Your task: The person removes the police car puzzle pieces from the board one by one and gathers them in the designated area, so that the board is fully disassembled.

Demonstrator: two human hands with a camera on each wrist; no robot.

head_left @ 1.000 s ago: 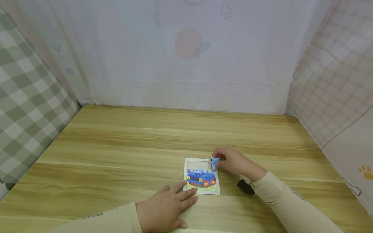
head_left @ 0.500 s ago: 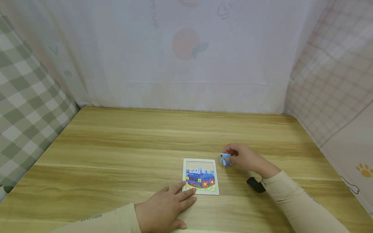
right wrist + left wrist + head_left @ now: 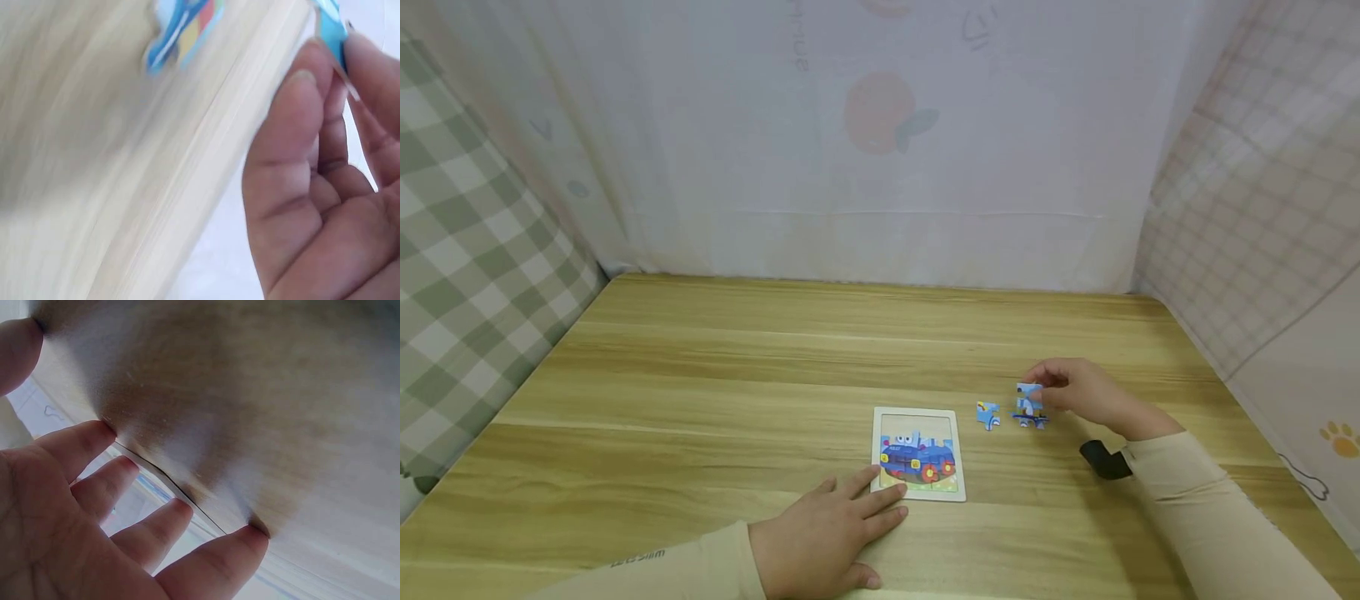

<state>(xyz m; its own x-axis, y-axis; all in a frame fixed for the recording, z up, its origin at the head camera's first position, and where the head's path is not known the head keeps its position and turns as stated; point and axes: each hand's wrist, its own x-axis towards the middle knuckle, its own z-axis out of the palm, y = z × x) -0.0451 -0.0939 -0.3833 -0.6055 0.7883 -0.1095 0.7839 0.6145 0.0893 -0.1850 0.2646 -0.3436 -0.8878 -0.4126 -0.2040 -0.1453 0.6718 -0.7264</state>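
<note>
A white-framed jigsaw puzzle (image 3: 917,454) lies on the table, showing a blue cartoon vehicle with eyes and red-and-yellow wheels. Along its top, a strip of plain pale backing is bare. My left hand (image 3: 827,537) rests with spread fingers at the lower left corner, fingertips on the frame and table. To the right of the puzzle, my right hand (image 3: 1090,396) pinches a light blue puzzle piece (image 3: 1028,396) between thumb and fingers, tilted up. Just below it is another puzzle piece (image 3: 1030,422), partly covered. A loose blue piece with yellow (image 3: 988,414) lies between hand and frame.
The wood-grain table (image 3: 737,400) reaches back to a pale printed curtain (image 3: 880,183). Checked cloth (image 3: 467,250) hangs at the left side, and a grid-patterned one (image 3: 1247,208) at the right. A black device (image 3: 1105,460) sits at the right wrist.
My right hand has carried the pinched puzzle piece from the frame's upper right corner out to the right. Loose pieces on the table now show. The left hand stays in place.
</note>
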